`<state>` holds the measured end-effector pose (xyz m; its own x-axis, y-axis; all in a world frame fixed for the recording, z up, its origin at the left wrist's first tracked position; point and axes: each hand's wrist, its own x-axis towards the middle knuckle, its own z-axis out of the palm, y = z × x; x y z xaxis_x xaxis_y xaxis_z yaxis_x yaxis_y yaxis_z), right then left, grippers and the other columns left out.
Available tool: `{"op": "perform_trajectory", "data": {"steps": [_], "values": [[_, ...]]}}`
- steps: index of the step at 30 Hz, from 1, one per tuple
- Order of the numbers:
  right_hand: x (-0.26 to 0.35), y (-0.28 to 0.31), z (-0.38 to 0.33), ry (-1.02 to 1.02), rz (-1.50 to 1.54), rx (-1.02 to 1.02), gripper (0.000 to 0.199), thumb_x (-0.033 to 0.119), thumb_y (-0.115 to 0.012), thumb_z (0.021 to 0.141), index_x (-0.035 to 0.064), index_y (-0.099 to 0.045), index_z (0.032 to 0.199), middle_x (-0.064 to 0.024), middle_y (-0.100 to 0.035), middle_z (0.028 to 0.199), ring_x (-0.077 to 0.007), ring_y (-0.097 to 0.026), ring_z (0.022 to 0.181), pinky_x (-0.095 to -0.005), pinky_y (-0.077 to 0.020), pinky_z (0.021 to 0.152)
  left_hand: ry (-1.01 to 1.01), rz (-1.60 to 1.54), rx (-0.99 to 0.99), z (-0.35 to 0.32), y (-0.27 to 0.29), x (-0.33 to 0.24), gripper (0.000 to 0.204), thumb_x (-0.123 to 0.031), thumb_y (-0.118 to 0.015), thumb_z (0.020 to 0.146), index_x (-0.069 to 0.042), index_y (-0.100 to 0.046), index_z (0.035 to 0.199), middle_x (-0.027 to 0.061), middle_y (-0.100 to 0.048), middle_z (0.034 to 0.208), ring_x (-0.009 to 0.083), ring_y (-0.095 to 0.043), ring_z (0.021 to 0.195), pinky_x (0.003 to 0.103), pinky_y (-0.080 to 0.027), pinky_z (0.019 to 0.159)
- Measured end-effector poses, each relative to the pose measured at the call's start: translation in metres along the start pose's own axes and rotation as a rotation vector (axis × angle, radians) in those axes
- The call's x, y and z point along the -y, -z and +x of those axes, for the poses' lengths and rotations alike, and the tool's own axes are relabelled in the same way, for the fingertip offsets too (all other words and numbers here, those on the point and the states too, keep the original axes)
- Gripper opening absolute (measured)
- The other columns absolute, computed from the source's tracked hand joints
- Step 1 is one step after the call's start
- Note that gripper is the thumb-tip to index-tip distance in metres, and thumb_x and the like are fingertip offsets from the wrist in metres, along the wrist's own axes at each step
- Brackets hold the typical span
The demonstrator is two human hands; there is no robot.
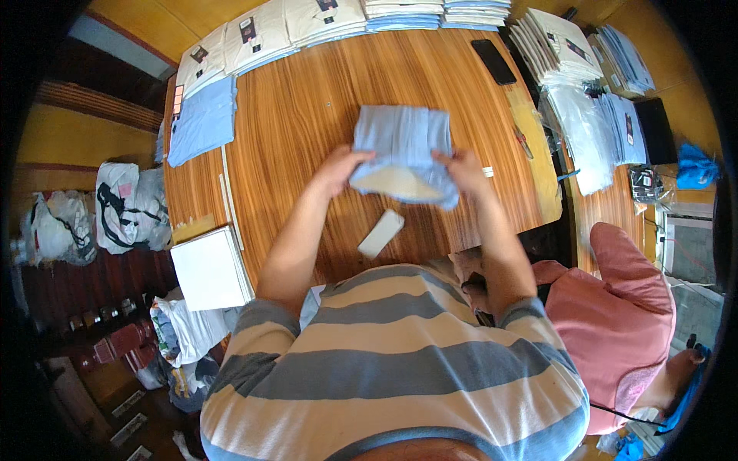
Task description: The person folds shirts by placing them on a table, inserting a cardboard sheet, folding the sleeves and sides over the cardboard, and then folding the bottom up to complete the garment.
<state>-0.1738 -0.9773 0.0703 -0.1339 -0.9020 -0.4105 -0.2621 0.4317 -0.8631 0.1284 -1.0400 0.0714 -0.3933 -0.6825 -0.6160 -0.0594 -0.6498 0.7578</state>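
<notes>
A folded light-blue shirt (402,154) is held above the middle of the wooden table (307,115), gripped at its lower left edge by the left hand (338,167) and at its lower right edge by the right hand (463,169); the fingers of both hands are closed on the cloth, with a pale card insert seen at its underside. Clear plastic bags (580,131) are heaped at the right of the frame, and whether anything is in them cannot be told. Two white sacks with dark straps (127,207) are seen at the left edge, stuffed full. Along the top edge, stacks of folded cream and blue shirts (307,23) are lined up, and more stacks (557,46) are piled at the upper right. One flat blue shirt (204,119) lies at the upper left, one black phone (493,61) near the top right, one small white card (380,233) just below the held shirt, and one white box (209,269) at the lower left. The centre of the table is left bare. A person in pink (615,307) is seated at the lower right.
</notes>
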Motion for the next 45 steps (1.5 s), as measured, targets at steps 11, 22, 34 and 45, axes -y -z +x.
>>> {"op": "perform_trajectory", "data": {"steps": [11, 22, 34, 45], "values": [[0.158, -0.015, 0.016, 0.454, -0.204, 0.0, 0.034, 0.032, -0.069, 0.106, -0.0018, -0.075, 0.107, -0.0057, -0.073, 0.078, -0.0109, -0.061, 0.065, -0.0318, -0.0508, 0.061, -0.488, 0.138, -0.28, -0.062, 0.04, -0.075, 0.049, -0.04, -0.079, 0.098, 0.002, -0.072, 0.124, 0.0117, -0.078, 0.111, 0.019, -0.073, 0.099, 0.035, -0.056, 0.094], [-0.067, -0.065, -0.101, 0.241, -0.4, -0.102, 0.031, 0.025, -0.078, 0.097, -0.001, -0.071, 0.112, -0.0171, -0.073, 0.082, -0.0288, -0.07, 0.069, -0.0428, -0.0566, 0.066, -0.351, 0.777, -0.603, -0.132, 0.007, 0.118, 0.037, -0.03, -0.085, 0.09, 0.001, -0.068, 0.099, 0.015, -0.071, 0.084, 0.0249, -0.069, 0.076, 0.041, -0.056, 0.071], [-0.09, -0.028, -0.118, -0.013, -0.17, 0.285, 0.023, 0.024, -0.079, 0.096, 0.0037, -0.075, 0.105, -0.0121, -0.071, 0.085, -0.0251, -0.069, 0.076, -0.0367, -0.0537, 0.068, 0.139, 0.144, -0.131, -0.154, 0.016, 0.142, 0.032, -0.031, -0.079, 0.097, -0.002, -0.066, 0.092, 0.0074, -0.055, 0.065, 0.0098, -0.058, 0.065, 0.034, -0.05, 0.056], [-0.094, -0.03, -0.111, 0.646, -0.606, 0.179, 0.017, 0.017, -0.083, 0.089, 0.0042, -0.078, 0.099, -0.0123, -0.07, 0.1, -0.0335, -0.072, 0.089, -0.0434, -0.0587, 0.078, -0.787, 1.308, -0.144, -0.135, 0.068, 0.16, 0.021, -0.017, -0.08, 0.086, -0.014, -0.077, 0.106, 0.0086, -0.064, 0.085, 0.0304, -0.069, 0.077, 0.042, -0.058, 0.066]]}}
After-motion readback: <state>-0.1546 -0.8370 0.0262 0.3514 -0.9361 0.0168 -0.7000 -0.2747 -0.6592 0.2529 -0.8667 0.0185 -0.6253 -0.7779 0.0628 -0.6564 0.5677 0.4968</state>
